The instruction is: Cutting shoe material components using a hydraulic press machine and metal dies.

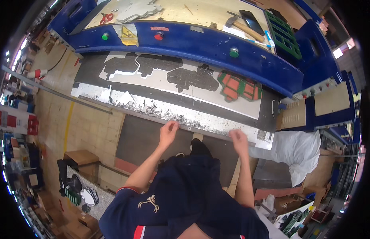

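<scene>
So starting at the left, there's a row of dark silhouettes [191,78] in a pale sheet [244,108], laid out by the blue press beam [193,44]. Left hand [169,132] is right by the near edge of the scuffed white strip [216,124], fingers bunched up narrow; can't tell if anything tiny is pinched in there. Next over, the right hand [238,139] is near that same edge, fingers loosely curled, too blurry to call the gap or any grip. The green-and-orange cutting die [240,87] sits on the sheet's right end, pretty much straight ahead of the right hand, beyond the strip. So the right's clearly nearer; from the left hand it's ahead and rightward. Long axis runs mostly sideways, right end angled slightly toward the person.
</scene>
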Demonstrator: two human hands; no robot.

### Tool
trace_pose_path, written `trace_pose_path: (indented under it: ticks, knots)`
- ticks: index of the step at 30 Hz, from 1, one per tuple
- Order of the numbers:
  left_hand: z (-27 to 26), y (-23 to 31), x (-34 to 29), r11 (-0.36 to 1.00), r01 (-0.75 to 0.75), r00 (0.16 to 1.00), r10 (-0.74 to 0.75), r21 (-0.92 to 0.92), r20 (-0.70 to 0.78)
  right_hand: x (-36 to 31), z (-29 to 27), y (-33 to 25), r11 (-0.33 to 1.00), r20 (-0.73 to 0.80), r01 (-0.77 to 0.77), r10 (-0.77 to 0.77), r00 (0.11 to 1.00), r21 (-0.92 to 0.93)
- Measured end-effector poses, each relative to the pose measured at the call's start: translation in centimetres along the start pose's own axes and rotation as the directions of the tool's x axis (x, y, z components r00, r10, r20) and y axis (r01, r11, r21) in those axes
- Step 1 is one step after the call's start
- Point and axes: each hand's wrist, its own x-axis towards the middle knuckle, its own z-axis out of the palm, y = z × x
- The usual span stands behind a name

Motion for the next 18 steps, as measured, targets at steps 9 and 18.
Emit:
trace_pose_path:
  ticks: [9,18]
  knots:
    - [5.2,5.1,7.5,0.960,-0.161,0.986,0.166,0.227,-0.003,19.4,-4.0,2.0,0.970,-0.287,0.045,-0.116,0.951,-0.240]
    - [11.1,6.2,13.8,0.841,-0.458,0.889,0.427,0.287,0.166,17.3,-6.7,5.3,0.992,-0.518,-0.050,-0.017,0.855,-0.115]
